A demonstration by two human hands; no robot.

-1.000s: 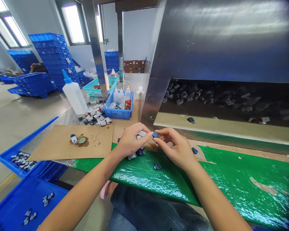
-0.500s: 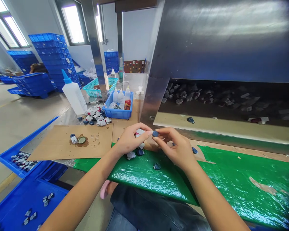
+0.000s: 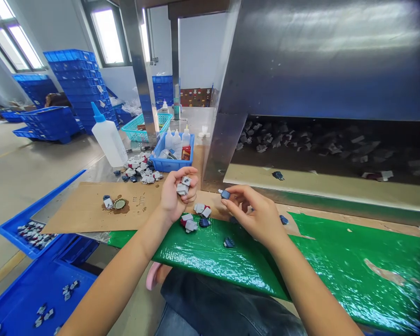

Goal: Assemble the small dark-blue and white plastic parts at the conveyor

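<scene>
My left hand (image 3: 175, 193), palm turned up, has its fingers curled round a small grey-white plastic piece (image 3: 183, 187). Between the thumb and fingertips of my right hand (image 3: 254, 210) is a small dark blue plastic piece (image 3: 225, 194) with a pale tip pointing left. Below and between the hands lie white and dark red pieces (image 3: 189, 222) on the green film-covered bench edge (image 3: 203, 249). A loose dark blue piece (image 3: 228, 242) rests nearer to me, and another dark blue piece (image 3: 205, 222) sits beside the white ones.
On the left, a cardboard sheet (image 3: 80, 200) carries a bottle cap (image 3: 119, 204) in a brown stain. Behind it stand a large white bottle (image 3: 108, 142), a heap of pieces (image 3: 142, 169) and a blue basket (image 3: 171, 164). A metal hood (image 3: 322, 60) rises at the right.
My left hand has drawn away from the blue piece, moved left and turned palm up, showing the grey-white piece in it. My right hand stays nearly still with the blue piece.
</scene>
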